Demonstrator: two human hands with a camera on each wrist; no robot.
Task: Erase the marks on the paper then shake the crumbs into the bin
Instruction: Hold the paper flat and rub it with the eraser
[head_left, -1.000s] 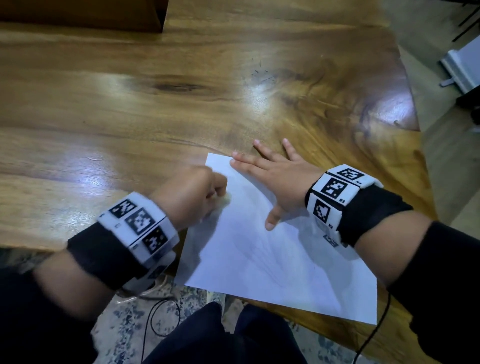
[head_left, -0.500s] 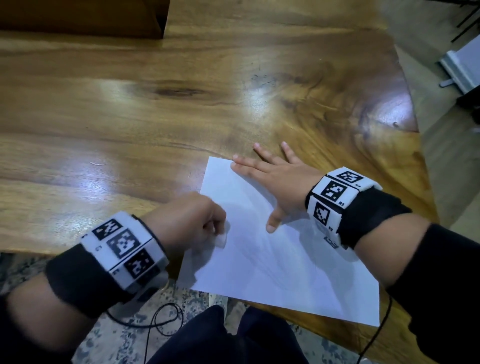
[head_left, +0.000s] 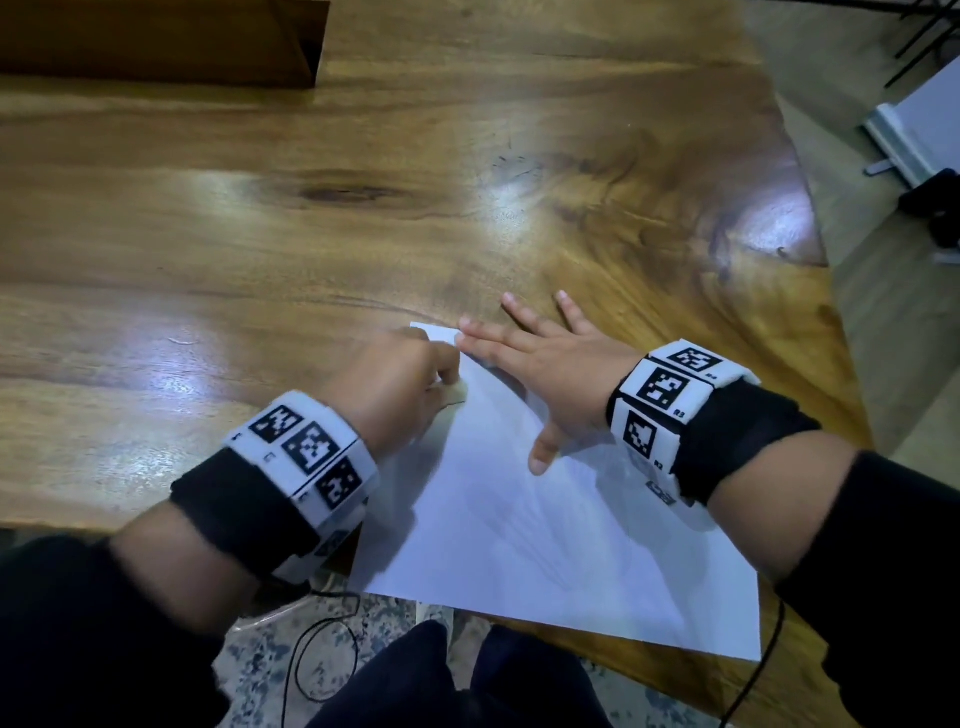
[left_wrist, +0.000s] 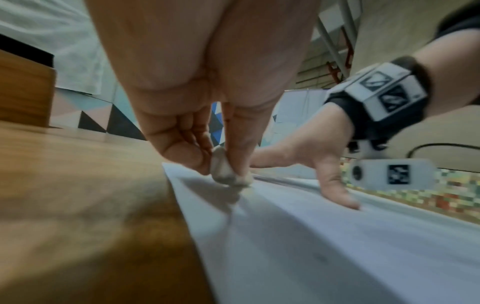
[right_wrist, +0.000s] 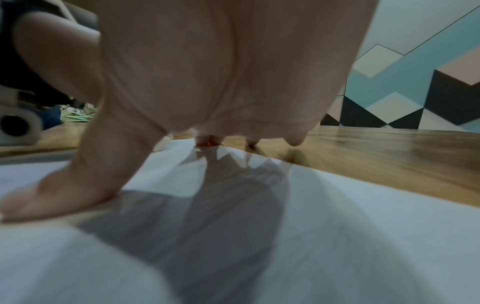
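A white sheet of paper (head_left: 545, 519) lies at the near edge of the wooden table (head_left: 260, 260), one corner hanging past the edge. Faint pencil strokes show across its middle. My left hand (head_left: 400, 384) pinches a small grey-white eraser (left_wrist: 224, 170) between thumb and fingers and presses it on the paper near the far left corner. My right hand (head_left: 540, 364) lies flat with spread fingers on the paper's far edge, thumb (right_wrist: 52, 193) pressing the sheet and two fingertips reaching onto the wood. No bin is in view.
A dark wooden box (head_left: 156, 41) stands at the table's far left. The table's right edge slants away toward a tiled floor with a white object (head_left: 914, 130) on it. Cables (head_left: 311, 649) and a patterned rug lie below the near edge.
My left hand with the eraser went down the paper's left side toward me, then back up to the far corner. The right hand stayed flat in place.
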